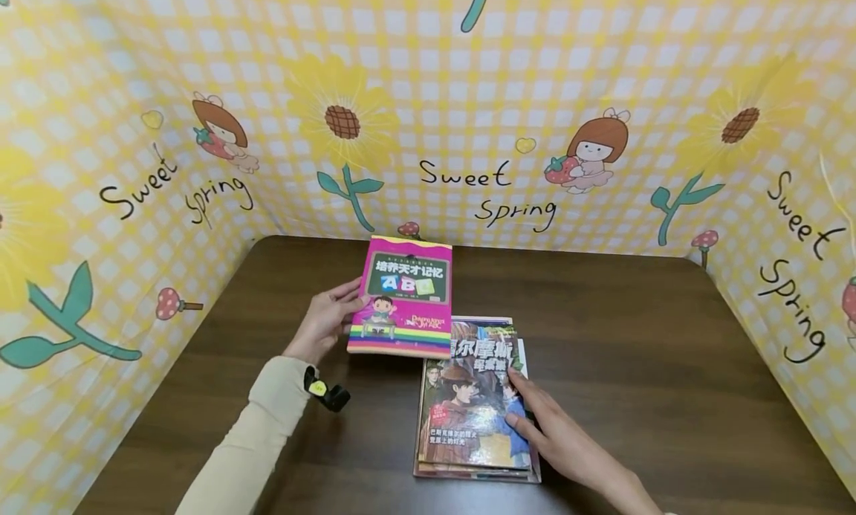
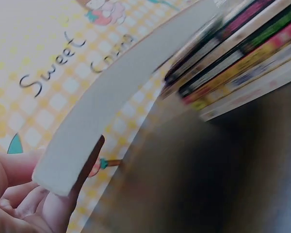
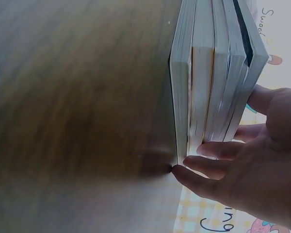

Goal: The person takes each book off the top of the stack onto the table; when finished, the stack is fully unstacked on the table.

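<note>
My left hand [image 1: 329,314] grips a magenta children's ABC book [image 1: 438,337] by its left edge, with the cover facing up. In the left wrist view, the thumb and fingers pinch that book's white page edge [image 2: 97,107], and it is raised off the table. The book's lower right corner overlaps a stack of books [image 1: 481,472] in the head view. On top of the stack lies a book with a detective picture cover [image 1: 461,418]. My right hand [image 1: 555,426] touches the stack's right side, fingers extended along the page edges [image 3: 208,92], thumb by the top cover.
The dark brown wooden table [image 1: 622,337] spreads around the books. A yellow checked cloth [image 1: 428,91] with sunflowers and lettering rises behind the table and on both sides. A black strap [image 1: 328,390] sits on the left wrist.
</note>
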A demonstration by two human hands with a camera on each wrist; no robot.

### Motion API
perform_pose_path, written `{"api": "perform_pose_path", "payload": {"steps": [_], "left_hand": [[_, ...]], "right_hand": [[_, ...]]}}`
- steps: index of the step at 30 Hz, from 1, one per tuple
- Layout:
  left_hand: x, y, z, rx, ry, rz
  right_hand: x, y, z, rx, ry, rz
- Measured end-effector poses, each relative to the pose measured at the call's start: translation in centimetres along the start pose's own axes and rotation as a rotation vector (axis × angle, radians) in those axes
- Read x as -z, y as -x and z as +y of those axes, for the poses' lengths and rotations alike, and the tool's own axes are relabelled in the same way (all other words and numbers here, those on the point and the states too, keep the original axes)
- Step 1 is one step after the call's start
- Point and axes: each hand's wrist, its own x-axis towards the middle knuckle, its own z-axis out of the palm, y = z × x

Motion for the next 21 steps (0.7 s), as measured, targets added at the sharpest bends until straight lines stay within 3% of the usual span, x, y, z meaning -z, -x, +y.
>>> {"api": "perform_pose_path", "payload": {"steps": [12, 21], "left_hand": [[2.2, -3.6, 3.1, 0.031, 0.051, 0.032], [3.4, -6.2, 3.8, 0.069, -0.035, 0.062]], "right_hand": [[-0.1, 0.0, -0.5, 0.012, 0.027, -0.005], [-0.1, -0.1, -0.5, 0.006, 0.026, -0.020]]}}
